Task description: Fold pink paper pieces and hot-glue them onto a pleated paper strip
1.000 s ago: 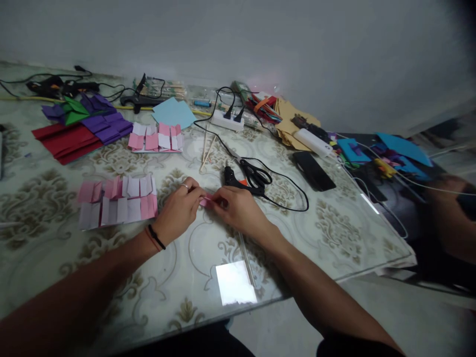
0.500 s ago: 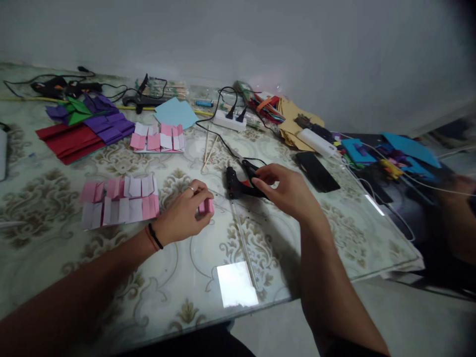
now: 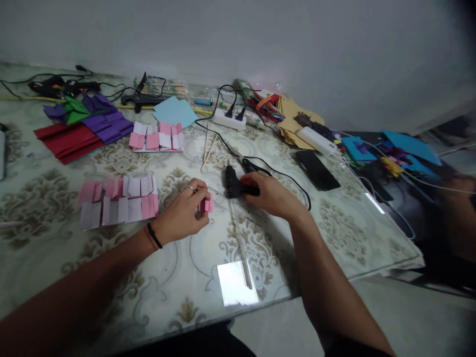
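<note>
Between the thumb and fingers of my left hand (image 3: 185, 209) is a small folded pink paper piece (image 3: 207, 202), low over the table. My right hand (image 3: 273, 194) is wrapped round the handle of a black glue gun (image 3: 232, 183), whose nozzle points away from me. A clear glue stick (image 3: 242, 248) trails from the gun's rear toward the table's front edge. Black scissors (image 3: 253, 166) lie just beyond my right hand. Left of my left hand sits a panel of pink and white folded pieces (image 3: 122, 201); a second such panel (image 3: 158, 137) lies farther back.
Red (image 3: 70, 141) and purple folded papers (image 3: 109, 125) lie at the back left. A power strip (image 3: 229, 119), thin wooden sticks (image 3: 209, 151) and light blue paper (image 3: 174, 112) are behind. A phone (image 3: 318, 170) lies right. Another person's arm (image 3: 459, 198) shows at the far right.
My right hand has moved from the scissors down to the glue gun's handle and closed round it. The cord now loops beyond that hand. My left hand has barely shifted with the pink piece.
</note>
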{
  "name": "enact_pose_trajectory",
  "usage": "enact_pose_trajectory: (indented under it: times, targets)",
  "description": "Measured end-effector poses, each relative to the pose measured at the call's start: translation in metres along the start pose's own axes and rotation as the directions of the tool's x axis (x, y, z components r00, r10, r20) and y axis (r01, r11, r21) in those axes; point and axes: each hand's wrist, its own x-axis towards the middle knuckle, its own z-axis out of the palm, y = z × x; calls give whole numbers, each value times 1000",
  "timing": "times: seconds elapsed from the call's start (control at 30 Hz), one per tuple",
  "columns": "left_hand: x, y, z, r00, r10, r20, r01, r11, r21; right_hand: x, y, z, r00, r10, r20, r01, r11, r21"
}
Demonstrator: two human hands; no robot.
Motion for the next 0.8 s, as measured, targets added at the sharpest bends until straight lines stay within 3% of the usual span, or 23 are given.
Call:
enact_pose_trajectory:
  times: [0.3,0.43,0.57,0.8]
  targets:
    - [2,-5,0,998,-8,-58,7,1000,-19,-5,-13,-10,995,-6,-102,22,988,150]
    - [2,-7,-1,997,18,-76,-22,999,-45,-6,-11,-12,980,64,-187,-32,985,168]
    - [2,-9,1,990,42,-134,-49,998,-50,-6,-8,-9,957,128,-261,-77,977,197]
    - [3,-15,7,969,38,-244,-50,998,-43,-7,-15,-12,948,96,-305,-40,982,184]
